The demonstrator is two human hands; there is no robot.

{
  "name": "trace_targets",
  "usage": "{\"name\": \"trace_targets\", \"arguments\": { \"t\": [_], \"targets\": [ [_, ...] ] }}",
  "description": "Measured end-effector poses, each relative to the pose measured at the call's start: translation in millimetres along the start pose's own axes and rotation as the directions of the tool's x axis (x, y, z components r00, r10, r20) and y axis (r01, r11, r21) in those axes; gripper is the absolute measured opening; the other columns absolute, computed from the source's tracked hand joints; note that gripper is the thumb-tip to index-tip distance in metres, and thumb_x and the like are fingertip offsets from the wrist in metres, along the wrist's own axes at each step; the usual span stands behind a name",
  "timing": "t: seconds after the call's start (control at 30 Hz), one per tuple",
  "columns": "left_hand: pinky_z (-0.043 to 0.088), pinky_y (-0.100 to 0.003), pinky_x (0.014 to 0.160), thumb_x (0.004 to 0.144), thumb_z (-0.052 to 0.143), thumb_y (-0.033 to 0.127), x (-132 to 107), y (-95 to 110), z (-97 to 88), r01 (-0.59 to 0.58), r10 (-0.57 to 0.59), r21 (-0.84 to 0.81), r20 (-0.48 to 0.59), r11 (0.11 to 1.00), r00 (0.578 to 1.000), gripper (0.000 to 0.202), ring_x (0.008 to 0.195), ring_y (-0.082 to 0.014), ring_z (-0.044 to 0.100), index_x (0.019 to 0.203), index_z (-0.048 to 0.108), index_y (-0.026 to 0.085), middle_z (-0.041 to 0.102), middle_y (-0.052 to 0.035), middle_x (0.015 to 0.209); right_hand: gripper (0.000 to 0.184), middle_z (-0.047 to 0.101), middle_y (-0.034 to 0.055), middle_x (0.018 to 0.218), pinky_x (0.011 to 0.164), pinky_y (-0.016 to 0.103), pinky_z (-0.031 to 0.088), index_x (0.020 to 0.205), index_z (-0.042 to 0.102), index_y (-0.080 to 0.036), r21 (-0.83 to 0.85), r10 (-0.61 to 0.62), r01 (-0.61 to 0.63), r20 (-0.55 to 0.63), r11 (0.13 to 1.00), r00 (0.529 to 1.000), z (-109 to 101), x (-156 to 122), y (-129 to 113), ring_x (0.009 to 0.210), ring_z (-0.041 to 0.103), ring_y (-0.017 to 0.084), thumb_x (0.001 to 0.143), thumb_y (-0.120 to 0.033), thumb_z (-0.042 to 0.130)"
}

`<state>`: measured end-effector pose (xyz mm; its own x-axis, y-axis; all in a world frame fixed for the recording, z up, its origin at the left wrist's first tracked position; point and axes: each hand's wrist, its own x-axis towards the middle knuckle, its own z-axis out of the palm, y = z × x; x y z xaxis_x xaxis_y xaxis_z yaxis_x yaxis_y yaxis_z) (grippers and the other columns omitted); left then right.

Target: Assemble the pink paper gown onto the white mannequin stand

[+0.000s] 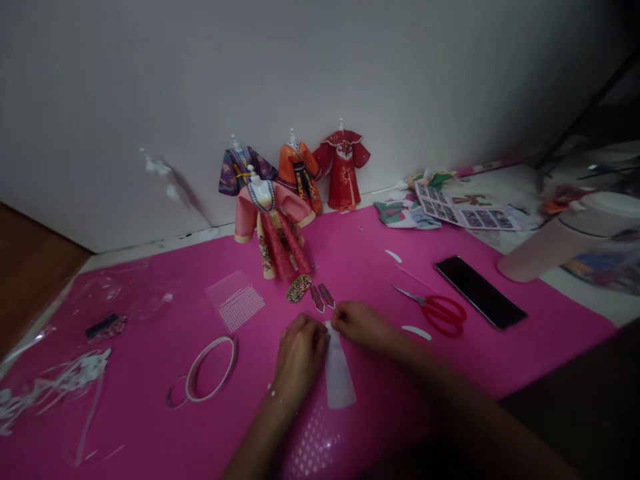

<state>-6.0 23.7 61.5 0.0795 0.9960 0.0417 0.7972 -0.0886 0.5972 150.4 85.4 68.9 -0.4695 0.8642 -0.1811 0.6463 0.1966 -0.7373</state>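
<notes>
A pale white strip of cloth [340,383], narrow at the top and wider below, lies on the pink mat between my hands. My left hand [300,350] pinches its upper left corner, fingers curled together. At the upper right corner my right hand [361,325] is closed in a pinch on the same strip. My fingertips hide the strip's top edge in part. Just beyond them lie two small dark red pointed pieces [323,298] and an oval dish of tiny beads [299,288].
Several small doll dresses on stands, one of them pink [273,220], stand toward the wall. Red-handled scissors [443,313], a phone [480,291] and a tumbler [565,237] are at right. Tape rolls [213,369], a bead sheet [241,308] and white scraps [65,380] lie at left.
</notes>
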Motion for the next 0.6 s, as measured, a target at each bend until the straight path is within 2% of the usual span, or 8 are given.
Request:
{"name": "trace_targets", "arguments": {
  "t": [0.27, 0.6],
  "targets": [
    [0.043, -0.035, 0.079, 0.085, 0.055, 0.011, 0.1, -2.9, 3.1, 0.003, -0.004, 0.060, 0.018, 0.998, 1.000, 0.014, 0.086, -0.0219, 0.060, 0.088, 0.067, 0.018, 0.062, -0.0052, 0.090, 0.019, 0.073, 0.0066, 0.079, 0.058, 0.023, 0.034, 0.083, 0.072, -0.014, -0.107, 0.059, -0.052, 0.064, 0.993, 0.996, -5.7, 3.1, -4.3, 0.069, 0.061, 0.016, 0.081, -0.014, 0.053],
    [0.040, -0.032, 0.073, 0.087, 0.053, 0.012, 0.9, 1.0, 1.5, -0.023, 0.020, 0.119, 0.032, 0.993, 0.999, 0.016, 0.081, -0.0197, 0.059, 0.077, 0.064, 0.019, 0.062, -0.0035, 0.084, 0.021, 0.073, 0.0075, 0.078, 0.056, 0.022, 0.034, 0.083, 0.072, -0.013, -0.156, 0.071, -0.054, 0.107, 0.986, 0.992, -7.3, 5.5, -6.4, 0.069, 0.061, 0.016, 0.080, -0.012, 0.052]
  ]
}}
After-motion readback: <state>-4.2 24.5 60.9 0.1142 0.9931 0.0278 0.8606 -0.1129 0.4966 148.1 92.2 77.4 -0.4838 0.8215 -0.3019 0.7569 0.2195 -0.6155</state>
